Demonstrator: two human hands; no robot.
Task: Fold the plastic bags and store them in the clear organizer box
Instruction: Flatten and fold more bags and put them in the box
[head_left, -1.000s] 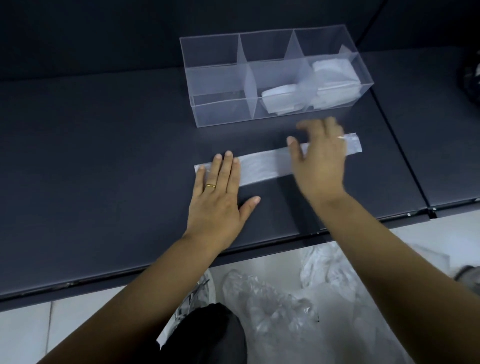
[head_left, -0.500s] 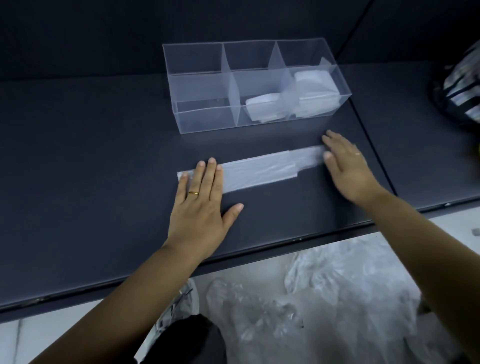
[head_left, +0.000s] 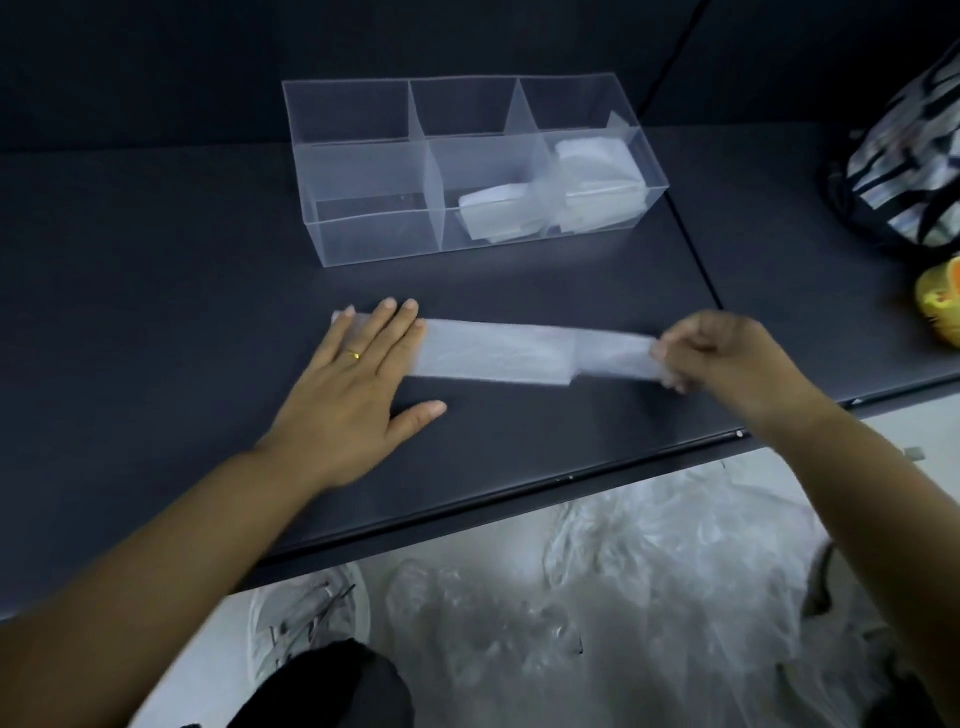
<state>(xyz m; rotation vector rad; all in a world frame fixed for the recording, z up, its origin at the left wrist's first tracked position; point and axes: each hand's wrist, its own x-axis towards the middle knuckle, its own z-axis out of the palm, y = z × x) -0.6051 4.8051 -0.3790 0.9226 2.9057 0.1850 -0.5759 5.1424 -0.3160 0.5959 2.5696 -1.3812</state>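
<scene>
One plastic bag (head_left: 498, 356) lies on the dark counter (head_left: 156, 312), just in front of the clear organizer box (head_left: 374, 234) and apart from it. We judge it nearly weightless, limp and slick, so it will likely slide or spring open unless one end is pinned. The ends are the places to take it, since the middle would only sag. Our left hand (head_left: 358, 384) lies flat, fingers straight, pressing the strip's left end to the counter. Our right hand (head_left: 727, 356) has its fingers curled and pinches the right end, which looks slightly raised, though blur makes that hard to confirm. The bag is milky and translucent, flattened into a long narrow band, with a step where the right part narrows. Folded white bags (head_left: 519, 210) sit in the box's near middle and right compartments; loose bags (head_left: 675, 597) lie on the floor below.
</scene>
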